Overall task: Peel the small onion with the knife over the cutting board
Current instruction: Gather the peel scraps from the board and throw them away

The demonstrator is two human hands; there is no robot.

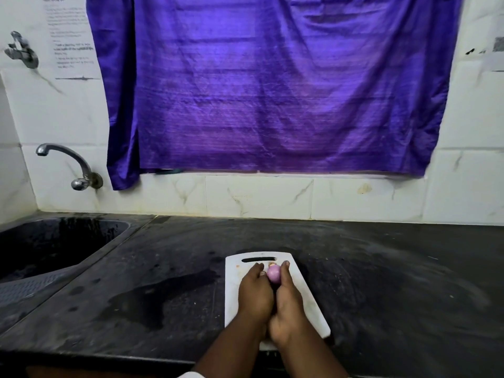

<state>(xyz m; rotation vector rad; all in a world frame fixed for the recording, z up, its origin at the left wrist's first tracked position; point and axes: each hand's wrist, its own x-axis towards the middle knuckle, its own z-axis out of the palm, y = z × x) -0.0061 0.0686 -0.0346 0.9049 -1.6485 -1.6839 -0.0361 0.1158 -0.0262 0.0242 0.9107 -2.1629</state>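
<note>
A small pink-purple onion [273, 274] sits between the fingertips of both my hands, just above the white cutting board [234, 296] on the dark counter. My left hand [255, 293] holds the onion from the left, thumb against it. My right hand [289, 304] closes round it from the right, fingers reaching past its far side. The two hands press together below the onion. The knife is hidden; I cannot make it out between my hands.
The black counter [381, 282] has wet patches [163, 293] left of the board. A dark sink [54, 246] lies at the far left under a metal tap [68, 162]. White tiles and a purple curtain [272, 91] stand behind.
</note>
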